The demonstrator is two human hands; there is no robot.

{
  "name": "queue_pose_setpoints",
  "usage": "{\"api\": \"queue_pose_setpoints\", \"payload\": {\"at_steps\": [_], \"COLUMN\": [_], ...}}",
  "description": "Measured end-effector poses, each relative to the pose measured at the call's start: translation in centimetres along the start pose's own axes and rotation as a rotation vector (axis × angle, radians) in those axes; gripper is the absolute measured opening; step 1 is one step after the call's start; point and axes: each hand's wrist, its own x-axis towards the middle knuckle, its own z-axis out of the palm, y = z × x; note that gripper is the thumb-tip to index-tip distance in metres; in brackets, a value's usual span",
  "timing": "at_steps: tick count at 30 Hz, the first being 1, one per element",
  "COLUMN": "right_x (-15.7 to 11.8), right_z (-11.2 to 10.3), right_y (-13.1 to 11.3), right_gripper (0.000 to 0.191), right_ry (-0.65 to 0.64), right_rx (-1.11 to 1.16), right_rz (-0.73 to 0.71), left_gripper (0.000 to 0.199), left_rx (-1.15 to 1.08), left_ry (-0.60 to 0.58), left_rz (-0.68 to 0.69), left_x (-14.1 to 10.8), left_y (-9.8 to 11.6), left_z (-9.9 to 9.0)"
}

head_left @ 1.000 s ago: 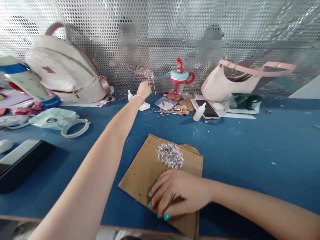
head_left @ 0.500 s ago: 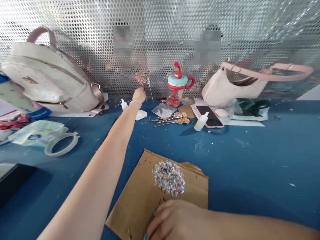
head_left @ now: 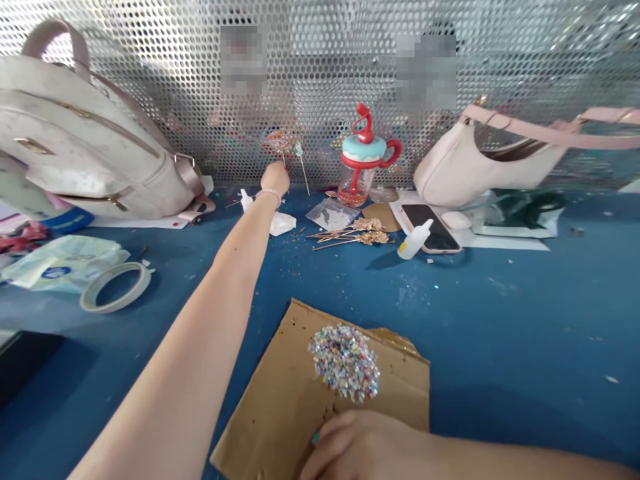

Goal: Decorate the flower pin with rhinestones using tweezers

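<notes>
My left hand (head_left: 275, 179) reaches far back to the mesh wall, its fingers closed around a thin stick with a glittery top (head_left: 281, 142). Beside it leans a second stick (head_left: 305, 172) with a pale sparkly tip. In front of me, a heap of multicoloured glitter chips (head_left: 346, 363) lies on a brown cardboard sheet (head_left: 273, 400). Just below the heap my right hand (head_left: 357, 443) rests low on the cardboard with fingers curled together; one turquoise nail shows. Its fingertips are partly cut off by the frame, so anything in them is hidden.
Along the back stand a white backpack (head_left: 100, 147), a cup with a red straw (head_left: 364, 160) and a pink handbag (head_left: 480, 160). Nearby lie gold flower sticks (head_left: 367, 230), a glue bottle (head_left: 415, 240), a phone (head_left: 433, 230) and a tape roll (head_left: 115, 288).
The view has shifted a little, so background things sit slightly higher. My left hand stays closed on the stick by the wall. My right hand remains on the cardboard.
</notes>
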Motion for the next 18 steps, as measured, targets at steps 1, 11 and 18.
{"api": "queue_pose_setpoints", "payload": {"at_steps": [1,11,18], "right_x": [0.0,0.0,-0.1], "right_z": [0.0,0.3,0.3], "right_y": [0.0,0.2,0.0], "right_gripper": [0.045,0.051,0.052], "right_ry": [0.007,0.05,0.088], "right_rx": [0.006,0.074,0.146], "right_rz": [0.005,0.006,0.005], "left_gripper": [0.03,0.032,0.036], "left_rx": [0.005,-0.019,-0.099], "left_ry": [-0.003,0.013,0.173], "left_rz": [0.003,0.033,-0.01], "left_x": [0.0,0.3,-1.3], "left_y": [0.0,-0.1,0.9], "left_z": [0.0,0.3,0.7]}}
